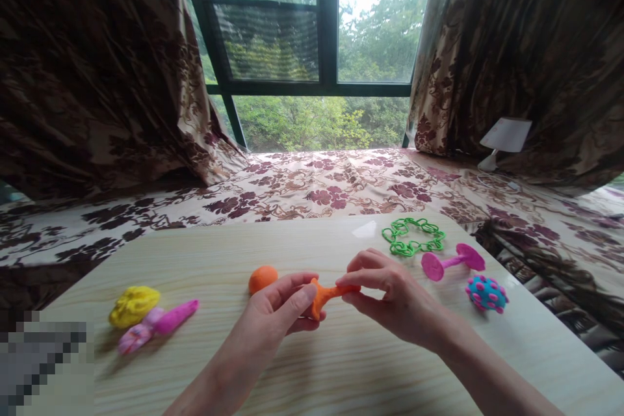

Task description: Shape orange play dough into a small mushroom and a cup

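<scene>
Between my two hands, above the middle of the table, is a piece of orange modelling clay (pixel 322 297) with a flared end and a narrow stem. My left hand (pixel 283 305) grips the flared end between thumb and fingers. The other end is pinched by the thumb and fingertips of my right hand (pixel 385 289), which partly hide it. Just behind my left hand, an orange clay ball (pixel 263 279) rests on the table.
At the left lie a yellow clay lump (pixel 134 306) and pink clay pieces (pixel 168 320). A green clay chain (pixel 413 236), a pink dumbbell shape (pixel 453 261) and a blue ball with pink dots (pixel 486 294) lie at the right of the pale table (pixel 205 260). A lamp (pixel 506 135) stands beyond.
</scene>
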Demonstrator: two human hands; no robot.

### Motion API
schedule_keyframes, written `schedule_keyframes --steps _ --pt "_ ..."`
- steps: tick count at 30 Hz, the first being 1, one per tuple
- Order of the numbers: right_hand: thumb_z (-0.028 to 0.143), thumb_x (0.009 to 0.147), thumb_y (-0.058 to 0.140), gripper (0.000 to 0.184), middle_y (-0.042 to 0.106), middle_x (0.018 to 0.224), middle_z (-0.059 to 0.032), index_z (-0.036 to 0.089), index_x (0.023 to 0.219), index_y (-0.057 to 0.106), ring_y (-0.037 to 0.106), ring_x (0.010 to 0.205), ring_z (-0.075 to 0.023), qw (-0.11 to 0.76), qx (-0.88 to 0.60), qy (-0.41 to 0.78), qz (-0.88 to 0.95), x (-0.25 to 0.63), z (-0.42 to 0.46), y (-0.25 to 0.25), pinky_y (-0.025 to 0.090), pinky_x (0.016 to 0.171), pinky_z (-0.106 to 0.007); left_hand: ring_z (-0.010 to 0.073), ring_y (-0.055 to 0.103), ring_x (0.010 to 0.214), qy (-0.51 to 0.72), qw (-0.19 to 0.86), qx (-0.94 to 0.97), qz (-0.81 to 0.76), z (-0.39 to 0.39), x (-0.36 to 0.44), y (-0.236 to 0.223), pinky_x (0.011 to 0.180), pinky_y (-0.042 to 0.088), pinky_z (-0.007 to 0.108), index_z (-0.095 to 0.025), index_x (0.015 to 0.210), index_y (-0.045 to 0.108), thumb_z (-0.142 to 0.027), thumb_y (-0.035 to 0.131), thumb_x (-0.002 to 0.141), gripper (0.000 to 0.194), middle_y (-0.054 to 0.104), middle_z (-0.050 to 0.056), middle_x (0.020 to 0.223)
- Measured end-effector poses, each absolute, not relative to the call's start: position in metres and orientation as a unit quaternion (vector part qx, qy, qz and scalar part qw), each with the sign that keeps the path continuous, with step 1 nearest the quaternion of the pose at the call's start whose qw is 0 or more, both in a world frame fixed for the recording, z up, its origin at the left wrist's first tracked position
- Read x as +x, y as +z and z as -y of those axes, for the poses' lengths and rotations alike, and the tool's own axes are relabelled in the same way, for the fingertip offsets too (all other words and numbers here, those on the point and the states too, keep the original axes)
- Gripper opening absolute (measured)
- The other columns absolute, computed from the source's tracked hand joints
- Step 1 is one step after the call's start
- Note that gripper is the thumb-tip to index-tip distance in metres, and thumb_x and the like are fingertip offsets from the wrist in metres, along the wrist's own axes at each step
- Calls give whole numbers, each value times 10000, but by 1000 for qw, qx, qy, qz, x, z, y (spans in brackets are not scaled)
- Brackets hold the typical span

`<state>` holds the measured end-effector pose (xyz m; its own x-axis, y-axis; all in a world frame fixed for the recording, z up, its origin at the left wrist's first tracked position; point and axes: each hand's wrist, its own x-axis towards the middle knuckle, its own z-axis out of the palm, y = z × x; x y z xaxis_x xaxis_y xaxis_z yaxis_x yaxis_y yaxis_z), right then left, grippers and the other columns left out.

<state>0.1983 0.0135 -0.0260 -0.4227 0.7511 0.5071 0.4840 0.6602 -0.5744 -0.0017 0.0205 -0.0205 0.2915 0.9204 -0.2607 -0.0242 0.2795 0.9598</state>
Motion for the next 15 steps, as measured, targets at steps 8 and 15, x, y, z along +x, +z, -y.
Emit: schedule_keyframes --steps 8,15 --pt "206 786 592 278 587 875 -55 223 1064 601 528 812 -150 385 -382 167 824 200 -14 -26 444 723 -290 198 636 714 351 658 460 -481 -25 -3 -24 710 516 342 -150 968 613 -425 589 724 368 659 56 708" --pt "198 786 595 250 586 863 -47 231 1033 618 524 822 -149 388 -373 170 825 199 -14 -26 435 724 -286 199 628 742 335 682 443 -475 -27 -6 -27 717 509 337 -163 953 613 -447 582 724 367 648 60 747"
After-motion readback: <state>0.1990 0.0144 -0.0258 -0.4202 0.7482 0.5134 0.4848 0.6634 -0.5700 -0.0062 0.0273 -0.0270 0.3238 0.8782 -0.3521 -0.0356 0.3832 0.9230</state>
